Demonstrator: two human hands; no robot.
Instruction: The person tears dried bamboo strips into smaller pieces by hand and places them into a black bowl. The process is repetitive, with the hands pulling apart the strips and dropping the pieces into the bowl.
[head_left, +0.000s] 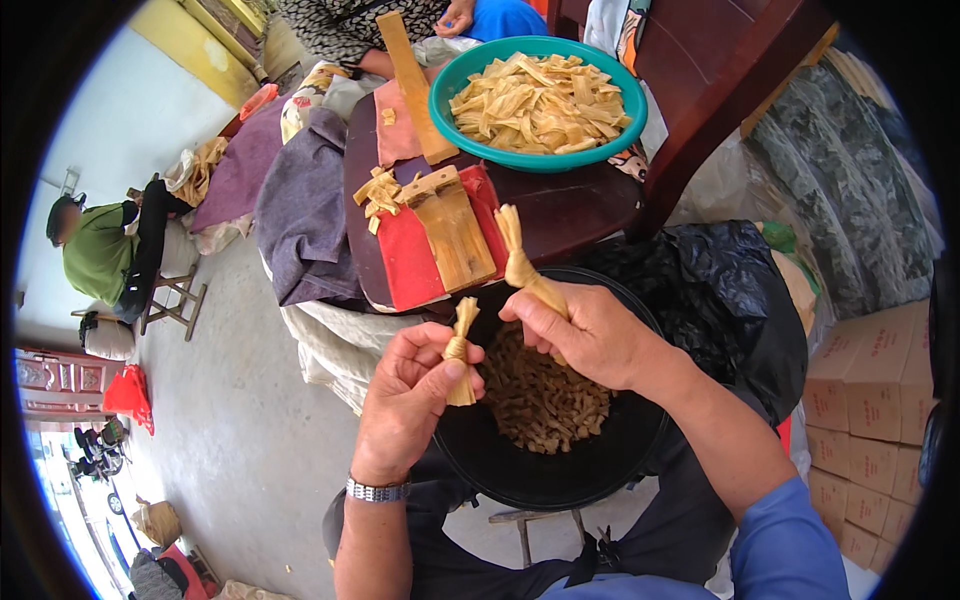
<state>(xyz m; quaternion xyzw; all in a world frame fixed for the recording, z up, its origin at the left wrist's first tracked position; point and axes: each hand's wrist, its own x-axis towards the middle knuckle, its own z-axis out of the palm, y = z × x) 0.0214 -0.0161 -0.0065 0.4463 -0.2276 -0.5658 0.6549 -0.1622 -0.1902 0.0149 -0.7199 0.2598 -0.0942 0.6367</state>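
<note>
My left hand pinches a short knotted bundle of pale dried strips upright between thumb and fingers. Close by on the right, my right hand grips a longer strip bundle, with a knot and a loose upper end sticking out above the fist. Beneath both hands a black round tub holds many small brown pieces. Beyond it, on a dark wooden chair seat, a wooden block lies on red cloth, beside small strip scraps.
A teal basin of flat strips and a wooden slat are on the chair seat. Black plastic and stacked cartons stand at the right. One person sits across the chair, another on a stool at far left.
</note>
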